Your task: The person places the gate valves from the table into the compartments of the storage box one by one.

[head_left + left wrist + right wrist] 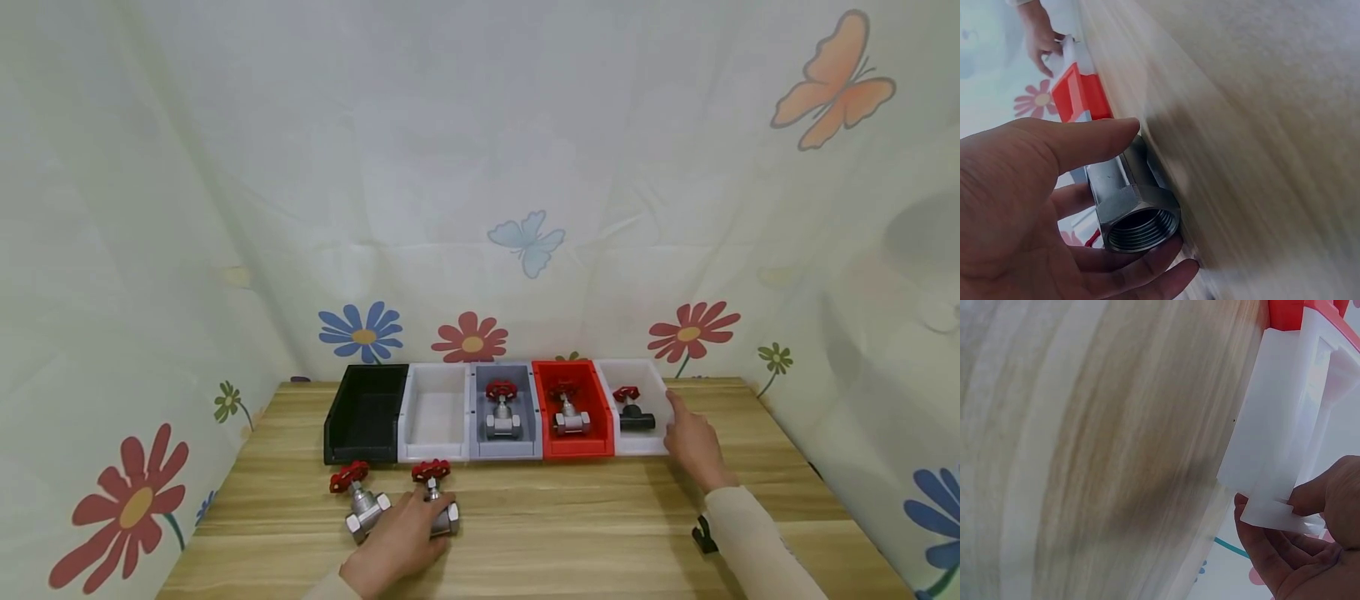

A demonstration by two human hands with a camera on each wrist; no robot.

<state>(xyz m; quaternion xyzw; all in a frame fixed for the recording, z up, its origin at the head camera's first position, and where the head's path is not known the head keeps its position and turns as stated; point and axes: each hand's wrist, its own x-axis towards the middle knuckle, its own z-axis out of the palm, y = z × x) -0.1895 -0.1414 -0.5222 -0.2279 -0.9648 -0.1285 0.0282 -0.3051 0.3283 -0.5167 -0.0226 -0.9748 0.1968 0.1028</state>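
My left hand [401, 533] grips the silver body of a valve [447, 518] with a red handwheel, low over the table in front of the bins. In the left wrist view the thumb lies on one side of the valve [1138, 219] and the fingers curl beneath it; its threaded opening faces the camera. A second red-wheeled valve [363, 508] stands just left of it. At the far right, my right hand [692, 442] pinches the side wall of a white bin [1260, 425] between thumb and fingers. That bin contains a black valve [637, 419] with a red handle.
Left of that bin, a red bin [577, 446] and a grey bin [506, 450] each contain a silver valve. A second white bin [435, 450] and a black bin [363, 454] complete the row. A small black object [703, 535] lies beside the right sleeve.
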